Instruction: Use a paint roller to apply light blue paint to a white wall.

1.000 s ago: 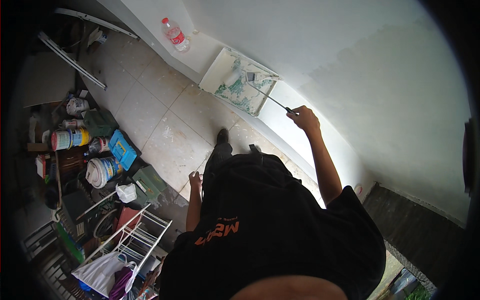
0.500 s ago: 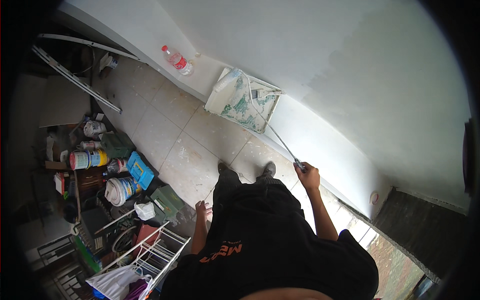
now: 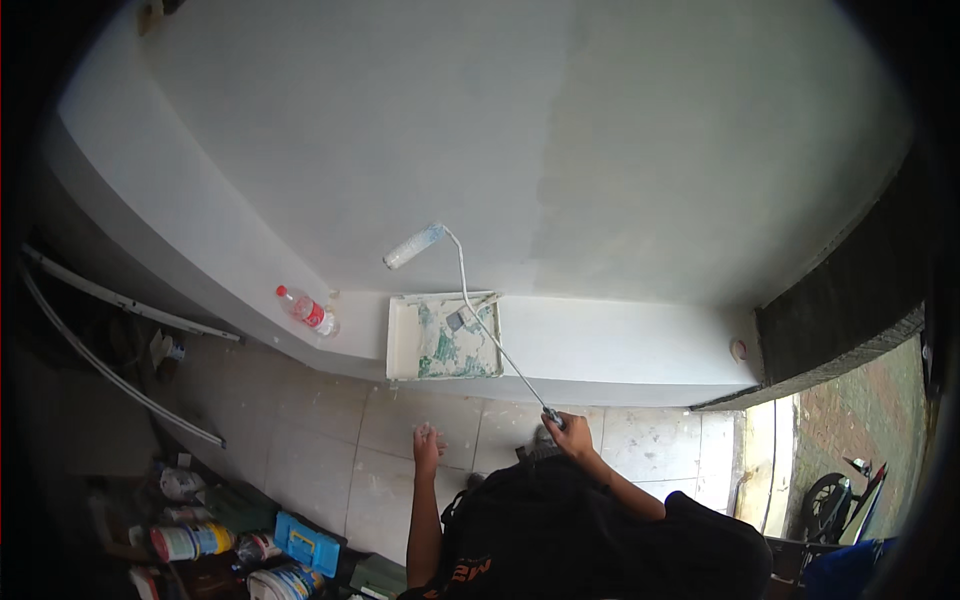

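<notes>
My right hand (image 3: 570, 437) is closed round the handle of a paint roller (image 3: 413, 247). Its long bent rod reaches up and left, and the white sleeve is in front of the pale wall (image 3: 400, 130), above the paint tray (image 3: 403, 345). Whether the sleeve touches the wall is hard to tell. The tray rests on a white ledge, smeared with white and green paint, and a small flat grey piece (image 3: 458, 319) lies in it. My left hand (image 3: 428, 443) hangs below the tray with nothing in it, fingers loosely bent and apart.
A red-capped plastic bottle (image 3: 306, 311) lies left of the tray on the ledge (image 3: 620, 340). A tape roll (image 3: 738, 350) is at its right end. Paint buckets (image 3: 192, 541) and a blue toolbox (image 3: 307, 543) crowd the lower left. Metal rails (image 3: 130, 305) stand at the left.
The roller has risen from the tray toward the wall, still in my right hand. My view has turned and tilted up, showing more wall. My left hand has come forward.
</notes>
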`<state>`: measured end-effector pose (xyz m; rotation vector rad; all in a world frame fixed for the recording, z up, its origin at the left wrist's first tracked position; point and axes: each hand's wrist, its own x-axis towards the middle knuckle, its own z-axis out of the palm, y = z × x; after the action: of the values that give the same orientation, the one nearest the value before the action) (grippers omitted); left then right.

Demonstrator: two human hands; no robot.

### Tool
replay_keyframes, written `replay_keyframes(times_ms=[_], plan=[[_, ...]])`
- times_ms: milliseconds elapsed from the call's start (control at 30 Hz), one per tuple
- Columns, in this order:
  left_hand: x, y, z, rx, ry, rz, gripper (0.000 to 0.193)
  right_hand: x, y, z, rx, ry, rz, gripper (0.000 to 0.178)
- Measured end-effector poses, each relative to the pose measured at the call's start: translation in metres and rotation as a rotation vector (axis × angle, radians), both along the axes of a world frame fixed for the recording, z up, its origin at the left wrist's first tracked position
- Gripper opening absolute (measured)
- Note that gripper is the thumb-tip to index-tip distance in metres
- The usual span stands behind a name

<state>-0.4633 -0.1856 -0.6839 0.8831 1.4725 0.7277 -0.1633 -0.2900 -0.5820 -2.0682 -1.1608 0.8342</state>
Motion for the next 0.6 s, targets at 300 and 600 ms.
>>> replay_keyframes(times_ms=[300, 600], plan=[[0.069, -0.031, 0.074, -0.084, -0.302, -0.717, 0.047, -0.058, -0.033, 0.065, 0.319, 0.114, -0.316, 0.041], [0.136, -0.074, 0.133, 0.369, -0.433, -1.214, 0.064, -0.071, -0.043, 0.100, 0.645, 0.294, -0.364, 0.026]])
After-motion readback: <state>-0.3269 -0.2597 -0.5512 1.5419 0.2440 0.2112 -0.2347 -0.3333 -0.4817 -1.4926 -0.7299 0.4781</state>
